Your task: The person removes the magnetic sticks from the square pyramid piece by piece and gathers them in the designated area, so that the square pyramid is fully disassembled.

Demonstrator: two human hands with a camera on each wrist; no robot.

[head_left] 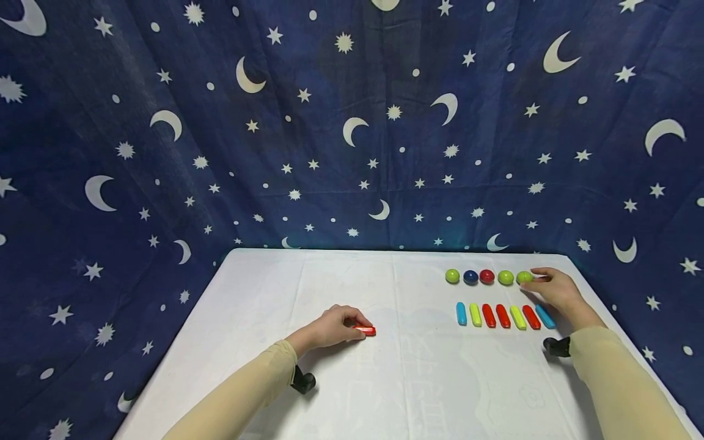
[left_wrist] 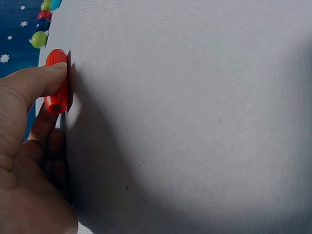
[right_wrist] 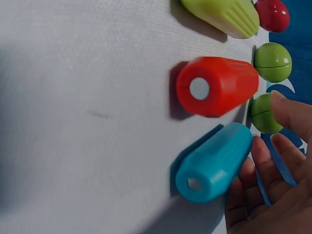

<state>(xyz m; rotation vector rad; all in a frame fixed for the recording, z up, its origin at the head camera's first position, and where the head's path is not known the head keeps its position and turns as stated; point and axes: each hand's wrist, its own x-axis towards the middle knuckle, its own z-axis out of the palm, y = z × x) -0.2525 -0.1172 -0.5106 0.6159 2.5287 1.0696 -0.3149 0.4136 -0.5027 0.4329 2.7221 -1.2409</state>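
My left hand (head_left: 332, 325) pinches a short red toy rod (head_left: 369, 331) between thumb and fingers, low over the white table. In the left wrist view the rod (left_wrist: 57, 102) shows a dark round disc in its end. At the back right, the thumb and forefinger of my right hand (head_left: 560, 292) pinch the last green ball (head_left: 524, 277) of a row. The right wrist view has the thumb overlapping this ball (right_wrist: 263, 114), with the other fingers beside a blue rod (right_wrist: 214, 163).
Left of the held ball lie a green ball (head_left: 505, 277), a red ball (head_left: 486, 277), a dark blue ball (head_left: 470, 277) and another green ball (head_left: 452, 275). A row of several blue, yellow and red rods (head_left: 503, 316) lies nearer. Behind the table (head_left: 341, 275) hangs a starry blue cloth (head_left: 308, 122).
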